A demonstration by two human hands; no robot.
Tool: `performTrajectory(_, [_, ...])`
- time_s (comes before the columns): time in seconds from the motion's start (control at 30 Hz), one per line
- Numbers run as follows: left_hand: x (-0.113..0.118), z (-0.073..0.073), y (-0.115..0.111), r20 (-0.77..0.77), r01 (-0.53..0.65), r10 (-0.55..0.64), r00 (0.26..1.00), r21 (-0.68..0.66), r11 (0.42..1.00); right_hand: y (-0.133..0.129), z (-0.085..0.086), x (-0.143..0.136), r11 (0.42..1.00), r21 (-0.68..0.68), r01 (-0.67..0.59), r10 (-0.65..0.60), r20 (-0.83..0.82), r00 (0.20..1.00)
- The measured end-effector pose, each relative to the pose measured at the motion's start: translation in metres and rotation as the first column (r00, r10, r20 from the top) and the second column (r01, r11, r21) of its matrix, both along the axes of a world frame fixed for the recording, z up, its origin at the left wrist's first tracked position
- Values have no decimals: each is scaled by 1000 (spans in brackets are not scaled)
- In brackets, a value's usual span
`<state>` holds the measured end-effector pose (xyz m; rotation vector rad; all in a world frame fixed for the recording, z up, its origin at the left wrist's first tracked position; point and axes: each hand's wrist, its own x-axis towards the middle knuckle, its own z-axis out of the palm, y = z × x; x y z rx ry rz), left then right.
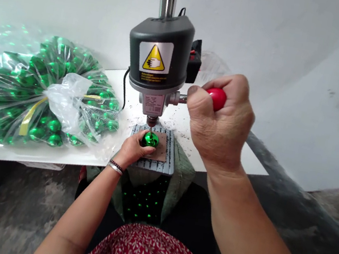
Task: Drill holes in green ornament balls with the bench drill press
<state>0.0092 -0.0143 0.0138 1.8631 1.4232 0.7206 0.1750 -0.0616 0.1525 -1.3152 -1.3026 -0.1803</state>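
Note:
A dark grey drill press point(159, 51) stands on the white table, its bit pointing down. Under the bit, a shiny green ball ornament point(150, 140) sits on a brown board point(161, 154) over the grey slotted base point(168, 161). My left hand point(135, 149) curls its thumb and fingers around the ornament's left side. The bit reaches the top of the ornament; whether it has gone in I cannot tell. Raised to the right of the drill head, my right hand point(223, 118) is wrapped around the red knob point(216, 98) of the feed lever.
On the left, a clear plastic bag point(73, 98) full of green ball ornaments covers much of the white table point(99, 159). Dark shavings lie around the drill base. Below the table edge, a greenish sack point(183, 168) holds more green ornaments. A wall rises behind.

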Motion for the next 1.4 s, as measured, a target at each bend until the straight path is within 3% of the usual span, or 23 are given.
performTrajectory(0.23, [-2,-9,1,61,11,-12,998,11,1000,-4,-9,-1,1000,-5,2,-2,-47,999])
performTrajectory(0.57, [-2,-5,-1,37,18,-19,999,8,1000,-8,-34,-3,993,106,57,-58,10,998])
performTrajectory(0.7, [-2,-7,0,64,26,-28,998,21,999,-9,-48,-6,980,179,86,-91,21,996])
performTrajectory(0.87, [-1,-11,1,81,28,-29,996,14,1000,-10,-70,-9,974,222,34,-44,40,998])
performTrajectory(0.93, [-1,-10,2,76,19,-19,997,6,1000,-7,-64,-9,964,264,25,-30,16,999])
performTrajectory(1.03, [-1,-8,-2,86,14,-13,996,-12,1000,4,-27,-6,966,258,27,-22,-25,999])
performTrajectory(1.13, [-3,-3,-12,112,23,-21,994,-12,1000,20,20,0,999,0,-54,53,-118,992])
performTrajectory(1.2, [-9,2,-23,115,32,-30,993,-13,999,29,41,3,994,-92,-63,48,-161,986])
performTrajectory(1.27, [-17,8,-35,101,101,-99,990,-16,995,34,48,3,993,-99,-63,43,-194,980])
performTrajectory(1.4, [-46,28,-57,87,298,-291,953,-86,951,34,44,1,995,-83,-63,42,-239,970])
